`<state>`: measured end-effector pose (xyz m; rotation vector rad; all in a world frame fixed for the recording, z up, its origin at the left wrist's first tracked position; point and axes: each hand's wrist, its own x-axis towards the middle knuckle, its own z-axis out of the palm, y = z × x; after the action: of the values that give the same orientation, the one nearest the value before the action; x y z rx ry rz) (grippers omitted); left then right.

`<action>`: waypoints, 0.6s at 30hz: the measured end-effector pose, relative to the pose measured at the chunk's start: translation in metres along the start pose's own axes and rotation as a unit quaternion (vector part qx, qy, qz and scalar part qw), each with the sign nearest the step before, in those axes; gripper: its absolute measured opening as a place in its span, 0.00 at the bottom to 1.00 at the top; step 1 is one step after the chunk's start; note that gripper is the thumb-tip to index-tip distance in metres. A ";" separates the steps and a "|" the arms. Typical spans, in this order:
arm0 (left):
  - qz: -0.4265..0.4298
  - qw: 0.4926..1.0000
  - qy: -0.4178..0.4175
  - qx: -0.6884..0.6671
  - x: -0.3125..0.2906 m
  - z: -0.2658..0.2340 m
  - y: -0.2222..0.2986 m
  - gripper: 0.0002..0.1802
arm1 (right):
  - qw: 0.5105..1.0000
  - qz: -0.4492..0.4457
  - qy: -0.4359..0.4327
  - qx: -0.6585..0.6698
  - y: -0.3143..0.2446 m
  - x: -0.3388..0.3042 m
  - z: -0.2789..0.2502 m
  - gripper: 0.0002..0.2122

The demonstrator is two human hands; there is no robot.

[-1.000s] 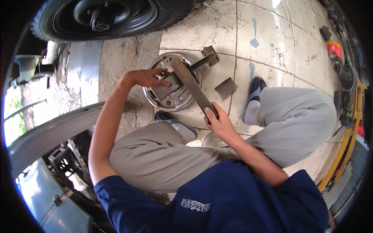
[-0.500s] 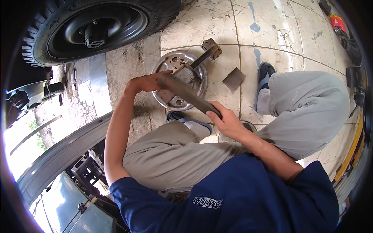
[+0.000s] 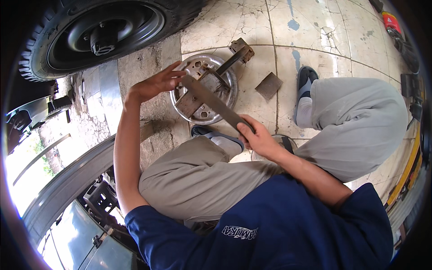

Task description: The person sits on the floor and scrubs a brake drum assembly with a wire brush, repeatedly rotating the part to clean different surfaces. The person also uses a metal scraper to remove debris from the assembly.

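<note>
My right hand (image 3: 258,137) is closed round the near end of a long, flat, dark metal bar (image 3: 213,104). The bar slants up and left, over a rusty metal fixture (image 3: 210,82) that looks like a small vise. That fixture rests on a round silver wheel rim (image 3: 208,118) on the floor, and its shaft runs to a blocky rusty end (image 3: 241,48). Beside the bar's far end is my left hand (image 3: 155,84), open with its fingers spread. Whether a fingertip touches the bar, I cannot tell.
A square rusty plate (image 3: 269,85) lies on the cracked tiles right of the rim. A large vehicle tyre (image 3: 36,56) stands at upper left. My sandalled feet flank the work. Along the right edge are a red can (image 3: 390,22) and a yellow bar (image 3: 407,173).
My left hand has let go of the bar's far end, moved left and spread its fingers. My right hand still grips the bar, which has shifted slightly left.
</note>
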<state>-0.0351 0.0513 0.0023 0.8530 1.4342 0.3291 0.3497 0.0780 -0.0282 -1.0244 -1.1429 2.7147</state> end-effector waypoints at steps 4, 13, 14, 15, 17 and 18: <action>-0.014 1.000 0.016 -0.018 0.002 0.000 0.000 0.53 | 0.995 0.015 0.077 0.054 -0.002 0.008 -0.003 0.22; -0.084 0.989 0.118 -0.016 0.027 0.024 -0.006 0.34 | 0.998 0.042 0.045 0.029 -0.006 0.004 -0.002 0.20; -0.070 0.993 0.094 -0.020 0.027 0.022 -0.011 0.32 | 0.999 0.039 0.021 0.029 -0.005 0.002 -0.001 0.19; -0.059 0.996 0.069 -0.023 0.024 0.023 -0.016 0.30 | 0.999 0.038 -0.003 0.032 -0.003 0.001 0.001 0.19; -0.048 0.998 0.045 -0.005 0.023 0.022 -0.023 0.28 | 0.997 0.030 0.062 0.023 -0.005 0.005 0.000 0.20; -0.050 0.998 0.046 0.017 0.023 0.024 -0.009 0.27 | 0.997 0.024 0.063 0.033 -0.006 0.007 -0.005 0.21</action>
<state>-0.0111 0.0530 -0.0222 0.7993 1.5666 0.2729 0.3464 0.0876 -0.0309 -1.2077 -1.0163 2.6597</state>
